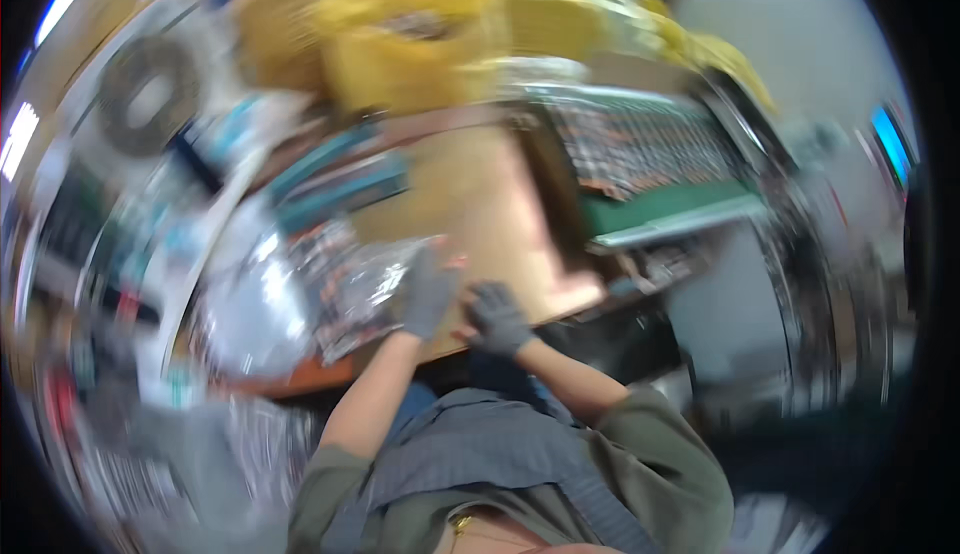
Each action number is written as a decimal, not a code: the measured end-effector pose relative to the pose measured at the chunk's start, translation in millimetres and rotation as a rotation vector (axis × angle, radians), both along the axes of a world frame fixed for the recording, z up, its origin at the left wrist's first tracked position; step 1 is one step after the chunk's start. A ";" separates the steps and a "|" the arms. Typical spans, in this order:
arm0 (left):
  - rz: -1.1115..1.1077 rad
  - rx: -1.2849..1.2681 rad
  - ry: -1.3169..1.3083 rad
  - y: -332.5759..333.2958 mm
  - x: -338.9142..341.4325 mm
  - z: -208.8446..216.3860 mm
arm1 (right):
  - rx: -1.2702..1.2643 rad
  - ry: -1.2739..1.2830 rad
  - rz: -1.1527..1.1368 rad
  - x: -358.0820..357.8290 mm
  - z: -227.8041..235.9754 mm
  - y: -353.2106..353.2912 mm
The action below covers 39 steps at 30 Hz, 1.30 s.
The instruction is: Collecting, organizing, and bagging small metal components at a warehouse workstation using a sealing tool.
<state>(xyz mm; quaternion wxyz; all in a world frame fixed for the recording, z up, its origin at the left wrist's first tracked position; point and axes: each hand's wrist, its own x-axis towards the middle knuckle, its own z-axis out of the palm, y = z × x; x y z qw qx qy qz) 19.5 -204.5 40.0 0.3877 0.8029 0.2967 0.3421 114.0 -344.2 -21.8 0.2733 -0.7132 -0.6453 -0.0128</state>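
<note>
My left hand point(428, 296), in a grey glove, is at the near edge of the table, against a clear plastic bag point(375, 279) of small parts. Motion smears its fingers, and I cannot make out whether they pinch anything. Just to its right is my right hand point(496, 318), also gloved in grey, low over the table edge. Its fingers point left and are somewhat apart, with nothing visible in them. Both hands are close together but not touching.
A bulging clear bag point(255, 304) lies left of the small-parts bag, with teal boxes point(345, 184) behind. On the right, a green tray point(660, 209) carries rows of small parts. Yellow bags point(410, 39) stand at the back of the brown tabletop point(455, 189). A tape roll point(150, 94) is far left.
</note>
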 end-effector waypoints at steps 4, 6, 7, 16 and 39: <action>0.125 0.010 0.255 36.4 52.8 -63.2 | -0.005 0.011 -0.082 6.7 -4.2 -20.8; 0.266 0.141 0.428 46.5 53.4 -79.7 | 0.013 0.011 -0.063 7.5 -6.3 -28.7; 0.331 0.240 0.495 53.1 48.7 -90.9 | 0.015 0.008 -0.087 6.7 -6.9 -30.9; 0.349 0.399 0.498 91.6 22.9 -115.5 | 0.018 0.067 -0.024 7.2 -22.4 -18.8; 0.296 0.328 0.436 88.2 37.1 -110.8 | 0.071 0.035 -0.062 8.4 -20.1 -22.3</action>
